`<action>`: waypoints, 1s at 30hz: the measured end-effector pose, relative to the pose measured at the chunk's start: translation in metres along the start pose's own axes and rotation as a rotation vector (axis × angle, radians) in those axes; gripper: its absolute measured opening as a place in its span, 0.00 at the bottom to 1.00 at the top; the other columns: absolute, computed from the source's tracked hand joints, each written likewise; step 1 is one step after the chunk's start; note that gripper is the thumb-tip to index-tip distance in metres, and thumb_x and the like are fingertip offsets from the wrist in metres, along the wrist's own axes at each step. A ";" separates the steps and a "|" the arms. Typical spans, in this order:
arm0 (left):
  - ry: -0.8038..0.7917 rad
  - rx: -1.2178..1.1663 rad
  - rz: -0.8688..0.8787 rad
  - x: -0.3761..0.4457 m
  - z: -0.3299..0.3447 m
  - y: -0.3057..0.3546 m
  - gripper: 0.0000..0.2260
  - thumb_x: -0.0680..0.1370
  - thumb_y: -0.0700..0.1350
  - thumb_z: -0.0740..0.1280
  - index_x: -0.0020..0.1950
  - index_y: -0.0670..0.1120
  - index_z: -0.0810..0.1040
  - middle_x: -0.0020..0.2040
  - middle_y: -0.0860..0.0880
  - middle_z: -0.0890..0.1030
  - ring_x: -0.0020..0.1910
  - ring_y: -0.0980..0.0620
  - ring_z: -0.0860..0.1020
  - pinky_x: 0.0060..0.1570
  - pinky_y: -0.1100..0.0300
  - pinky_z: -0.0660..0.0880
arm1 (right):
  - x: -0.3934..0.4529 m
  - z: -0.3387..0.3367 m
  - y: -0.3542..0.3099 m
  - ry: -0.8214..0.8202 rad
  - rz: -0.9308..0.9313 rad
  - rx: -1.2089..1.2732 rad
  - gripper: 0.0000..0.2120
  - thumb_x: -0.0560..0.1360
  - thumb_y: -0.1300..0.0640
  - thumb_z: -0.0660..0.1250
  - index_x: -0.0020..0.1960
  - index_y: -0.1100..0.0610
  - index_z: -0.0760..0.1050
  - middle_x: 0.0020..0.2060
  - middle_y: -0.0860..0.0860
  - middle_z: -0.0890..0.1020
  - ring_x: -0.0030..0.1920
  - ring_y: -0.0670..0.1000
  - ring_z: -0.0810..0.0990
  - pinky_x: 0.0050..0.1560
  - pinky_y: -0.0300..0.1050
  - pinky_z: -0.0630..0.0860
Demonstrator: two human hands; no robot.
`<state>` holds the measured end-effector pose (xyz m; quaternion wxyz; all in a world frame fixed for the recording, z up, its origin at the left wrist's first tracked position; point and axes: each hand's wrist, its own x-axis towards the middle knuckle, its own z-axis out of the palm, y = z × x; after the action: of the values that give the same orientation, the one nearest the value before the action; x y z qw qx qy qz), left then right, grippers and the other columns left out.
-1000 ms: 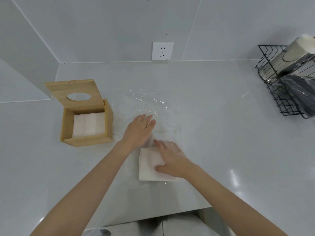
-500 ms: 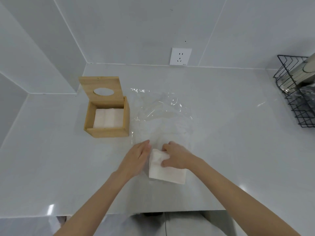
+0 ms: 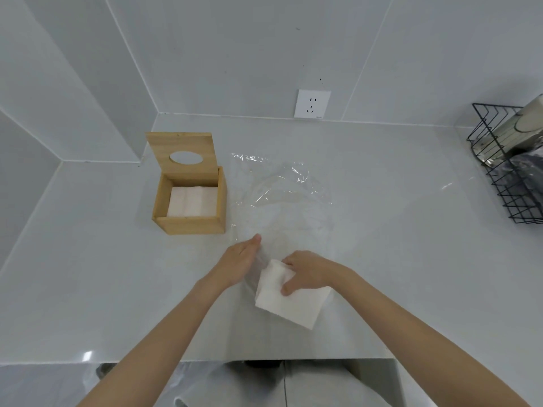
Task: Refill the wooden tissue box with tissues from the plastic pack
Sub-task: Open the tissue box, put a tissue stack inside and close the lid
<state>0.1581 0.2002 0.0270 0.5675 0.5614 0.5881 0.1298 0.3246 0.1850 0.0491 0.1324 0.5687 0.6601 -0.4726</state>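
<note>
While the stack of tissues [image 3: 289, 298] lies near the front edge of the white table [image 3: 411, 259], it sits askew: its long axis runs from upper left to lower right, with one corner aimed at the person and the opposite corner tucked under the right hand [image 3: 308, 270]. That hand's grip is closed on the stack, thumb pressed on the top face and fingers curled over the far edge; how far the fingers reach beneath is hidden. The left hand [image 3: 238, 261] is flat and open, fingers together, resting edge-down just beside the stack's left side on the clear plastic pack [image 3: 282, 201]. Whether it touches the tissues cannot be told.

The pack is transparent and crumpled, spread across the table behind the hands, and its outline is hard to trace except where creases catch the light. Left of it stands the wooden tissue box [image 3: 191, 207], its lid [image 3: 183, 154] with an oval hole tipped up and back, and white tissues [image 3: 192, 201] lying inside, filling the lower part. A black wire rack [image 3: 505, 171] at the right is cut off by the frame edge.
</note>
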 end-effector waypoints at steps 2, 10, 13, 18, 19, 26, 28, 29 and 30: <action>0.009 -0.050 -0.045 0.003 -0.001 0.000 0.15 0.80 0.57 0.51 0.46 0.50 0.71 0.50 0.52 0.72 0.50 0.54 0.69 0.47 0.62 0.64 | -0.008 -0.006 -0.006 -0.044 -0.056 -0.010 0.10 0.69 0.56 0.71 0.47 0.57 0.74 0.42 0.50 0.77 0.42 0.52 0.75 0.34 0.39 0.68; -0.063 -0.039 -0.020 0.007 -0.003 0.003 0.10 0.73 0.53 0.65 0.50 0.49 0.75 0.48 0.47 0.79 0.43 0.56 0.76 0.46 0.63 0.75 | -0.040 -0.058 -0.026 0.014 -0.210 0.427 0.11 0.68 0.59 0.73 0.49 0.52 0.78 0.45 0.49 0.83 0.46 0.50 0.83 0.48 0.44 0.78; -0.024 -0.226 0.026 0.001 -0.013 0.014 0.04 0.79 0.48 0.60 0.49 0.56 0.73 0.52 0.51 0.77 0.55 0.54 0.76 0.52 0.64 0.74 | -0.041 -0.071 -0.030 0.106 -0.260 0.705 0.09 0.70 0.62 0.72 0.49 0.53 0.80 0.45 0.48 0.84 0.46 0.48 0.83 0.48 0.42 0.79; -0.138 -0.868 -0.022 -0.014 -0.042 0.041 0.23 0.79 0.57 0.51 0.56 0.43 0.78 0.57 0.42 0.81 0.57 0.44 0.78 0.59 0.48 0.71 | -0.024 -0.074 -0.037 0.323 -0.241 1.109 0.12 0.70 0.61 0.71 0.54 0.59 0.78 0.50 0.53 0.84 0.50 0.52 0.83 0.53 0.48 0.78; -0.156 -0.980 -0.013 -0.019 -0.048 0.046 0.26 0.78 0.59 0.51 0.56 0.41 0.78 0.55 0.41 0.82 0.55 0.44 0.79 0.58 0.49 0.72 | -0.018 -0.073 -0.040 0.351 -0.227 1.231 0.14 0.71 0.61 0.70 0.56 0.61 0.77 0.52 0.54 0.83 0.51 0.53 0.82 0.53 0.48 0.79; 0.258 -0.976 0.208 -0.031 -0.056 0.054 0.11 0.72 0.39 0.70 0.54 0.43 0.77 0.52 0.46 0.83 0.53 0.47 0.80 0.44 0.62 0.80 | 0.013 -0.052 -0.080 0.407 -0.289 1.710 0.16 0.72 0.62 0.68 0.60 0.62 0.74 0.56 0.58 0.81 0.57 0.57 0.80 0.59 0.53 0.76; 0.367 -0.966 0.180 -0.030 -0.064 0.048 0.07 0.73 0.36 0.68 0.50 0.43 0.78 0.48 0.48 0.83 0.48 0.50 0.81 0.41 0.62 0.81 | 0.019 -0.049 -0.088 0.398 -0.308 1.681 0.17 0.72 0.62 0.67 0.60 0.63 0.73 0.56 0.58 0.81 0.56 0.57 0.80 0.58 0.52 0.76; 0.382 -0.961 0.177 -0.030 -0.072 0.045 0.07 0.73 0.36 0.67 0.49 0.44 0.78 0.46 0.49 0.83 0.45 0.52 0.82 0.40 0.62 0.81 | 0.024 -0.049 -0.091 0.398 -0.301 1.666 0.17 0.72 0.62 0.68 0.60 0.63 0.73 0.55 0.57 0.81 0.54 0.56 0.80 0.55 0.50 0.77; 0.381 -0.942 0.170 -0.030 -0.082 0.042 0.08 0.73 0.36 0.67 0.50 0.44 0.79 0.46 0.50 0.83 0.43 0.54 0.82 0.39 0.62 0.80 | 0.028 -0.051 -0.091 0.397 -0.276 1.661 0.19 0.71 0.61 0.69 0.61 0.62 0.73 0.54 0.57 0.81 0.52 0.55 0.79 0.52 0.47 0.77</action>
<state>0.1049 0.2299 0.1025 0.6291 0.2569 0.5112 0.5262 0.2544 0.2501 0.0986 -0.5024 0.4681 0.1748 -0.7056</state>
